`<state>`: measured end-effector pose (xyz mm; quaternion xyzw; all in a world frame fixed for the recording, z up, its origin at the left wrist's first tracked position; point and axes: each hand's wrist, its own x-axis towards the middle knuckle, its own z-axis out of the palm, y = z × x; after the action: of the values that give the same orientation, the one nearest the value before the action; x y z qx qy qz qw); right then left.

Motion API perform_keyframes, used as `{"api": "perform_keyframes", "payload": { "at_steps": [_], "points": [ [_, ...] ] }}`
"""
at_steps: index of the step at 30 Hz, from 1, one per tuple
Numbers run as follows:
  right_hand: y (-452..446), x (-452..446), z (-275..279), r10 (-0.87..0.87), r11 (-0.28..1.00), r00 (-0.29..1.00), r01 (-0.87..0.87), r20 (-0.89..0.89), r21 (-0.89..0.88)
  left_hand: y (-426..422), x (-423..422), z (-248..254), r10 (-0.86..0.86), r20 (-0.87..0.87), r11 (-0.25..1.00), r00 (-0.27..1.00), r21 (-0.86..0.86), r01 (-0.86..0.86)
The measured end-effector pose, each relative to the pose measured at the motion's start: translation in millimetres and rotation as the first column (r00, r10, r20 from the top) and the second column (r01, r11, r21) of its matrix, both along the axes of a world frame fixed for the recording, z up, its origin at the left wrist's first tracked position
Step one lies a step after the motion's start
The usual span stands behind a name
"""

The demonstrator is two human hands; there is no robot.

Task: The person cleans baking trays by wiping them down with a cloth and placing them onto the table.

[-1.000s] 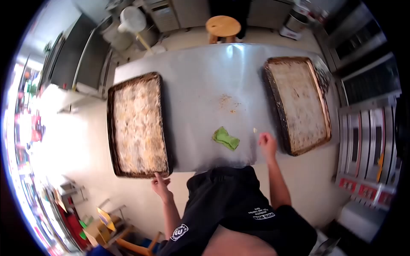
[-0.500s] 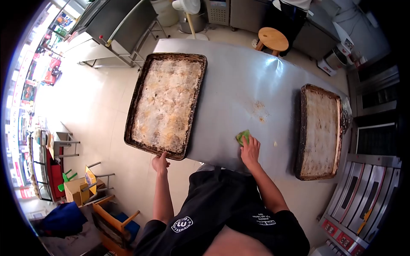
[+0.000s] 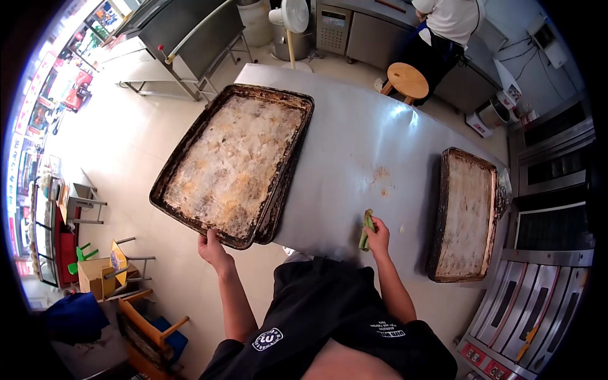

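Note:
My left hand (image 3: 214, 249) grips the near rim of a worn, brown-stained baking tray (image 3: 228, 158) on the left side of the table. This tray sits askew, with the dark edge of another tray (image 3: 275, 212) showing beneath it. Pinched in my right hand (image 3: 379, 237) is a green cloth (image 3: 367, 229), folded into a narrow strip and held over the metal table (image 3: 342, 145). Brown crumbs (image 3: 382, 177) lie scattered on the tabletop beyond that hand.
At the table's right end lies another baking tray (image 3: 467, 215), beside ovens (image 3: 525, 304). A person (image 3: 443, 38) stands past the far edge near a round wooden stool (image 3: 407, 79). A white fan (image 3: 292, 18) and a steel counter (image 3: 190, 44) are at the far left.
The top left tray has swung out leftward at its near end, uncovering a tray below. My right hand has drawn back slightly, and the green cloth now appears narrow and upright.

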<state>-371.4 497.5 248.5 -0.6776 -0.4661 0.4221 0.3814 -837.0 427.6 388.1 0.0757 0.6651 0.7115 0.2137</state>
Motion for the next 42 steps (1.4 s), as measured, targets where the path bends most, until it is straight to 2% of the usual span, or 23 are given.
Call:
{"api": "perform_keyframes", "payload": {
  "at_steps": [1, 2, 5, 6, 9, 12, 13, 16, 18, 21, 24, 27, 29, 31, 34, 37, 38, 39, 40, 41, 42],
  "points": [
    [1.5, 1.7, 2.7, -0.033, 0.999, 0.998, 0.031, -0.055, -0.027, 2.2, -1.8, 4.9, -0.019, 0.016, 0.999, 1.0, -0.025, 0.019],
    [3.7, 3.1, 6.3, -0.071, 0.996, 0.991, 0.065, -0.111, -0.057, 8.2, 3.2, 7.4, 0.031, 0.038, 0.997, 0.999, 0.076, -0.034],
    [2.6, 3.3, 18.1, -0.143, 0.988, 0.937, 0.115, -0.318, -0.106, 20.5, 5.6, 17.2, 0.07, 0.272, 0.939, 0.96, 0.306, -0.156],
    [1.3, 0.9, 28.9, -0.212, 0.971, 0.902, 0.151, -0.377, -0.185, 20.3, 6.5, 14.3, 0.082, 0.219, 0.942, 0.972, 0.302, -0.147],
    [3.4, 0.9, 24.8, -0.215, 0.973, 0.8, 0.124, -0.559, -0.197, 25.4, -12.6, 10.7, -0.005, 0.318, 0.966, 0.948, 0.248, -0.078],
    [-1.3, 0.3, 28.6, -0.222, 0.969, 0.76, 0.103, -0.611, -0.224, 19.7, -49.4, -42.2, -0.079, 0.327, 0.965, 0.942, 0.261, -0.01],
    [-0.7, 2.2, 29.0, -0.206, 0.972, 0.762, 0.087, -0.614, -0.219, 25.6, -44.6, -28.4, -0.097, 0.377, 0.95, 0.921, 0.312, -0.028],
    [-0.1, 19.7, 25.4, -0.151, 0.975, 0.772, 0.014, -0.617, -0.221, 22.1, -28.6, 17.8, -0.161, 0.411, 0.956, 0.897, 0.292, 0.037],
    [2.7, 31.5, 33.5, -0.167, 0.972, 0.78, 0.028, -0.603, -0.233, 19.1, 5.0, 56.6, -0.051, 0.225, 0.963, 0.973, 0.268, -0.011],
    [-6.4, 43.0, 29.1, -0.221, 0.96, 0.739, 0.051, -0.636, -0.274, 2.6, 42.7, 109.8, 0.063, -0.014, 0.977, 0.998, 0.207, -0.058],
    [-5.8, 35.6, 40.9, -0.268, 0.955, 0.699, 0.098, -0.663, -0.282, -1.1, 61.7, 145.1, -0.024, -0.145, 0.957, 0.989, 0.282, 0.064],
    [-2.3, 25.0, 48.3, -0.258, 0.958, 0.7, 0.097, -0.666, -0.269, 6.5, 74.8, 158.4, -0.073, -0.291, 0.933, 0.954, 0.318, 0.168],
    [8.7, 16.3, 54.7, -0.228, 0.967, 0.718, 0.09, -0.658, -0.238, 15.8, 81.9, 156.3, -0.107, -0.388, 0.935, 0.915, 0.273, 0.226],
    [18.0, 0.8, 68.6, -0.181, 0.98, 0.743, 0.079, -0.645, -0.183, 20.2, 89.0, 158.0, -0.157, -0.4, 0.92, 0.903, 0.272, 0.281],
    [38.5, -13.1, 77.9, -0.148, 0.989, 0.649, 0.075, -0.747, -0.13, 39.3, 106.5, 155.8, -0.22, -0.425, 0.912, 0.878, 0.229, 0.34],
    [49.3, -62.2, 85.2, 0.036, 0.991, 0.812, 0.049, -0.582, 0.128, 46.2, 109.1, 153.3, -0.317, -0.425, 0.885, 0.848, 0.19, 0.426],
    [53.9, -78.2, 99.7, 0.152, 0.966, 0.894, -0.045, -0.421, 0.254, 46.7, 110.1, 151.1, -0.338, -0.456, 0.885, 0.823, 0.144, 0.443],
    [59.5, -97.1, 133.6, 0.276, 0.866, 0.928, -0.127, -0.251, 0.484, 47.2, 113.2, 149.3, -0.362, -0.484, 0.883, 0.797, 0.097, 0.46],
    [64.3, -114.5, 173.6, 0.345, 0.795, 0.935, -0.245, -0.082, 0.556, 47.7, 117.7, 153.0, -0.353, -0.46, 0.884, 0.815, 0.121, 0.451],
    [70.0, -137.2, 186.6, 0.413, 0.709, 0.911, -0.308, -0.019, 0.635, 46.5, 119.8, 150.6, -0.358, -0.499, 0.884, 0.789, 0.091, 0.459],
    [68.9, -162.0, 202.1, 0.487, 0.672, 0.872, -0.408, 0.046, 0.618, 44.1, 119.0, 147.5, -0.363, -0.539, 0.883, 0.76, 0.061, 0.465]
  ]
}}
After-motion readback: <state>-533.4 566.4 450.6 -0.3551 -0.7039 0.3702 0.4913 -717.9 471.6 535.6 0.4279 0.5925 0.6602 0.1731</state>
